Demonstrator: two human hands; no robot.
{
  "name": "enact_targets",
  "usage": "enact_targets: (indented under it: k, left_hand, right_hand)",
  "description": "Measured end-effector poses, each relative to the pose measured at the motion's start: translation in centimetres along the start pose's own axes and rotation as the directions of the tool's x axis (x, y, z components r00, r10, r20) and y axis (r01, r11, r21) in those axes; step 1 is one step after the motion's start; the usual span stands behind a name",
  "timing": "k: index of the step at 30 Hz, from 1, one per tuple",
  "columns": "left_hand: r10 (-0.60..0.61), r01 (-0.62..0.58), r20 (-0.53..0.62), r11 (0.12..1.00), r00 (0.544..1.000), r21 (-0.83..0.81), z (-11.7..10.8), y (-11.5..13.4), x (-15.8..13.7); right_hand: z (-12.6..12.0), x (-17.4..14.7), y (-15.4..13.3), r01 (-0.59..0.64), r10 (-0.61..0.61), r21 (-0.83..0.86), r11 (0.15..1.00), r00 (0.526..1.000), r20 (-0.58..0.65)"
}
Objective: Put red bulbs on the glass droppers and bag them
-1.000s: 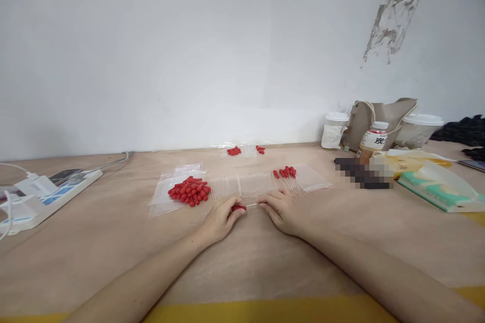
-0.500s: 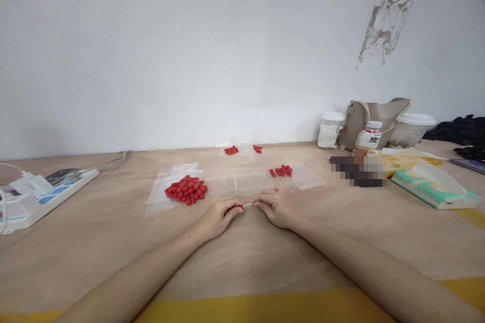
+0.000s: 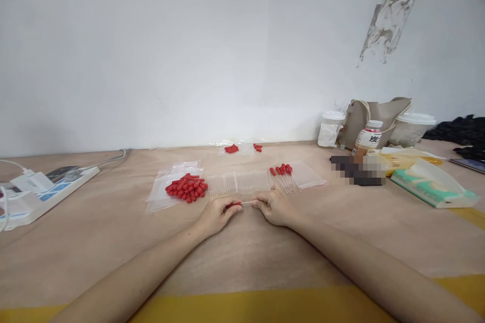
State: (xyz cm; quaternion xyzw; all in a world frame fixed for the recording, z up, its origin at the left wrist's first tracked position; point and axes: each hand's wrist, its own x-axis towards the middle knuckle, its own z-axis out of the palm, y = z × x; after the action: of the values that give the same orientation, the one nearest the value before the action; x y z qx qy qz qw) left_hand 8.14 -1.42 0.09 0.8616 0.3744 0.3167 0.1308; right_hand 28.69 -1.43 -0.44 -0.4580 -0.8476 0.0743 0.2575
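Red bulb (image 3: 238,204) fills left fingers (image 3: 229,212), slim tube (image 3: 246,203) right fingers (image 3: 267,209), far from yellow border (image 3: 227,306).

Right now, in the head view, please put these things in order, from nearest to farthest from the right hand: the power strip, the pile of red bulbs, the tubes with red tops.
1. Tubes with red tops: just beyond the right hand.
2. Pile of red bulbs: to its left, beyond the left hand.
3. Power strip: far left on the table.
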Motion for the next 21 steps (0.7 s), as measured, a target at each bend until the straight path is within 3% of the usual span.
enact_targets:
  k: [10, 13, 18, 21]
  left_hand:
    - [0.024, -0.024, -0.019, 1.0, 1.0, -0.01, 0.08, -0.16, 0.04]
    - [0.027, -0.026, 0.003, 1.0, 1.0, -0.011, 0.09, -0.14, 0.05]
    - [0.039, -0.039, 0.015, 0.999, 0.999, 0.021, 0.07, 0.07, 0.09]
    - [0.044, -0.044, 0.017, 0.998, 0.999, 0.036, 0.11, 0.17, 0.06]
  right_hand:
    - [0.25, 0.15, -0.07, -0.1, 0.083, 0.173, 0.98, 0.991, 0.106]
    - [0.0, 0.04, -0.2, -0.051, 0.043, 0.087, 0.995, 0.995, 0.095]
    - [-0.3, -0.42, -0.69, 0.135, -0.147, -0.206, 0.969, 0.988, -0.044]
    - [-0.03, -0.6, -0.87, 0.136, -0.155, -0.208, 0.969, 0.985, -0.077]
